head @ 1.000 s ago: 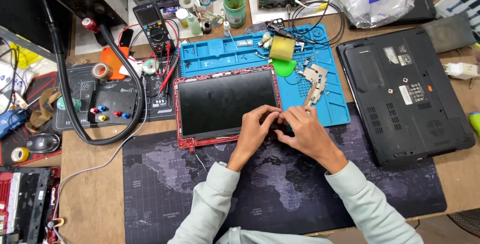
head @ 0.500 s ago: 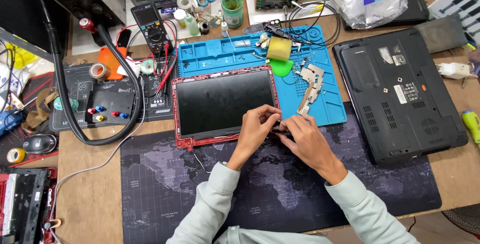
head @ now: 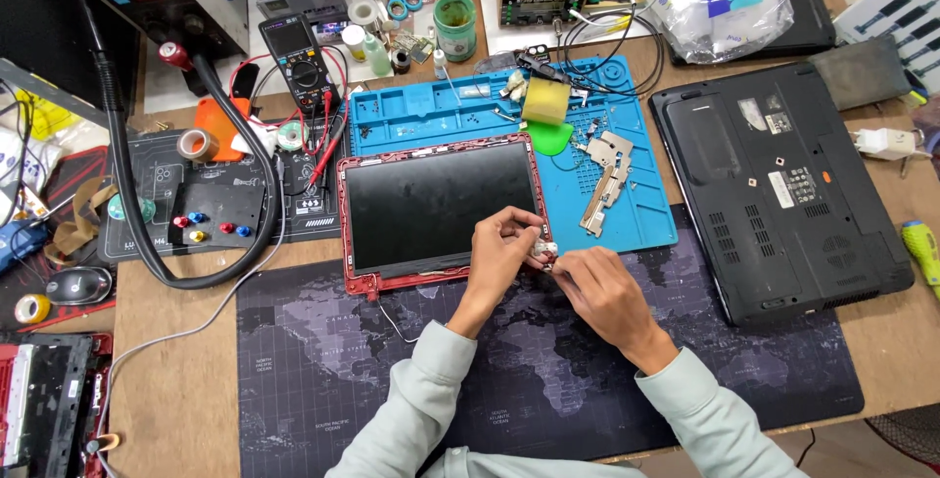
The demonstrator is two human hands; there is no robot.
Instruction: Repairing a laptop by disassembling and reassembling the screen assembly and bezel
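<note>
Where the red-framed laptop screen (head: 441,206) lies flat, half on the blue repair mat (head: 627,214) and half on the dark map mat (head: 323,360) covering the worktop (head: 176,390), both hands meet at its lower right corner. The left hand (head: 501,243) pinches a small white piece (head: 544,250) there, fingers closed on it; the right hand (head: 599,287) touches the same piece with fingertips drawn together. A black laptop base (head: 783,184) sits upside down to the right.

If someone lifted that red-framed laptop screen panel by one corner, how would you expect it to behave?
The red-framed screen panel looks thin and wide, so it would probably flex and could crack. Its glossy face seems slippery. Both hands, left hand and right hand, meet at its lower right corner, suggesting loose parts there.
</note>
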